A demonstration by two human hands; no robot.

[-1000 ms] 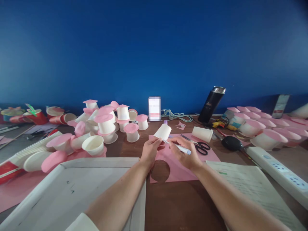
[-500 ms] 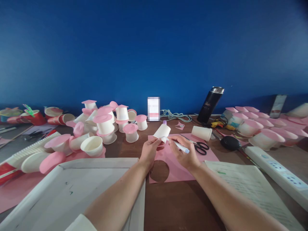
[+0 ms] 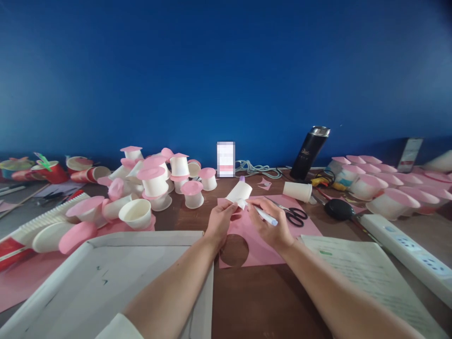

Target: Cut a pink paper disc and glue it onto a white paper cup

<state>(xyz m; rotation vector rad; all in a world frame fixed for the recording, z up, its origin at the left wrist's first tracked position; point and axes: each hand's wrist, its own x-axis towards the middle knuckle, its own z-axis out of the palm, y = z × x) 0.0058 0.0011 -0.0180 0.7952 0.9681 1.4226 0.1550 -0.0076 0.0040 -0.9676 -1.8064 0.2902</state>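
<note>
We hold a plain paper cup between our hands, with many disc-topped cups on both sides.
With the held cup as clock centre, a heap of white paper cups, many bearing flat pink paper discs, lies toward nine o'clock. Our left hand pinches the rim end of the tilted white paper cup; toward five lies a pink paper sheet with a round hole cut out. Our right hand grips a slim white pen-shaped tool close to that rim; its tip we cannot make out. Past it, between three and four, lie black-handled scissors; at three, a white paper cup on its side, then, farther out, rows of pink-topped pale cups. We judge much done: the rows look topped, while the held and lying cups show no disc.
</note>
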